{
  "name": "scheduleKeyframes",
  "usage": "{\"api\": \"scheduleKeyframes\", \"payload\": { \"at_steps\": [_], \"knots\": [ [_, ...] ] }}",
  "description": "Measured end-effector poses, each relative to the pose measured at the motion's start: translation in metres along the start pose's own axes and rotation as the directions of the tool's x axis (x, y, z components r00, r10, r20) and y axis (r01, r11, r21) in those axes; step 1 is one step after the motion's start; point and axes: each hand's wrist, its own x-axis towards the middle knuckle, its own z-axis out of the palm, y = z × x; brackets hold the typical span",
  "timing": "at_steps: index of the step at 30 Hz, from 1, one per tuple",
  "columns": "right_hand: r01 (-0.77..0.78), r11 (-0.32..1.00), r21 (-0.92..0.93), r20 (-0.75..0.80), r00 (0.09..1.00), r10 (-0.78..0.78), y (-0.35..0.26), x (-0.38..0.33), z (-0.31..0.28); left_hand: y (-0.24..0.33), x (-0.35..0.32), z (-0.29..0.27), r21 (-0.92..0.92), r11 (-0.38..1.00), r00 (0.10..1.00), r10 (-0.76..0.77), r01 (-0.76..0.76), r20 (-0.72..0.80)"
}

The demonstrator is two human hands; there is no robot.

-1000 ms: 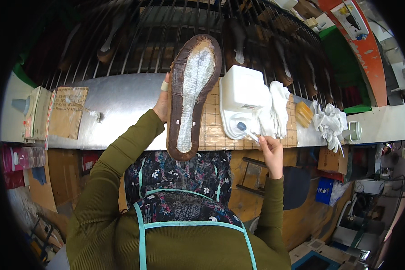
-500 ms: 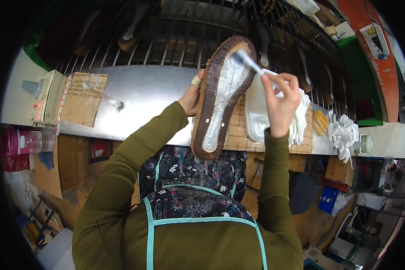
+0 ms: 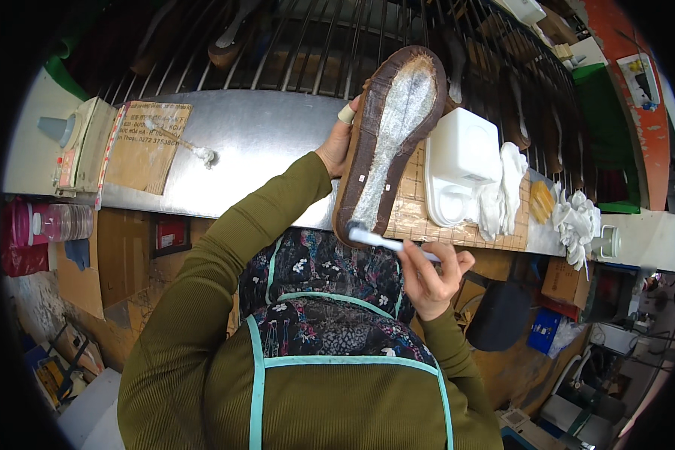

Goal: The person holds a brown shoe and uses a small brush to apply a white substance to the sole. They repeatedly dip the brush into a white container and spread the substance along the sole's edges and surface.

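Note:
A brown shoe (image 3: 392,135) is held up sole outward, its bottom showing a pale, wet-looking strip inside a dark brown border. Gripping its left side is my left hand (image 3: 339,142), with a wrap on the thumb and the other fingers hidden behind the shoe. My right hand (image 3: 433,279) pinches the handle of a small white brush (image 3: 378,241). The brush head touches or nearly touches the narrow heel end, nearest my body. Right of the shoe, a white plastic container (image 3: 463,146) stands on a gridded brown board (image 3: 408,214).
White gloves (image 3: 511,184) lie right of the container, with more white gloves (image 3: 576,225) farther right by a yellow sponge-like block (image 3: 541,201). A white-tipped stick (image 3: 202,155) lies across cardboard (image 3: 144,154) and the metal table (image 3: 255,135). Beyond, a rack (image 3: 315,56) holds several brown shoes.
My right hand has brought the brush from the toe end down to the heel end. The shoe and my left hand have shifted slightly right and up in the view.

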Motion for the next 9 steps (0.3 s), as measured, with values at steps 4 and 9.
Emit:
{"api": "scheduleKeyframes", "payload": {
  "at_steps": [4, 9],
  "knots": [
    [-0.068, 0.997, -0.023, -0.098, 0.993, 0.065, 0.024, 0.025, 0.012, 0.002, -0.002, 0.002, -0.031, 0.999, 0.999, -0.029, 0.029, -0.015],
    [-0.234, 0.939, -0.252, -0.235, 0.956, 0.175, 0.063, 0.111, 0.032, 0.003, -0.003, 0.003, 0.011, 1.0, 1.0, 0.015, -0.015, 0.004]
  ]
}}
